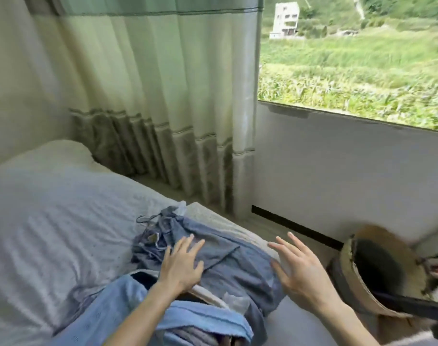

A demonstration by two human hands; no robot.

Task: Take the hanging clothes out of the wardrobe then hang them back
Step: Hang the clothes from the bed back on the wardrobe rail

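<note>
Left hand (181, 264), fingers spread, rests on the clothes (228, 260) on the bed (63, 221); right hand (302, 273) hovers spread. Lifting one garment at a time should avoid tangles.

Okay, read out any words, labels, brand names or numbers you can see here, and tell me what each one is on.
None: no word, number or brand can be read in this view.
On the blue denim garment, the small tan patch: too small and blurred to read.
On the light blue garment, tiny marks: blurred, perhaps only a pattern.
On the white building in the distance: no legible sign.
</note>
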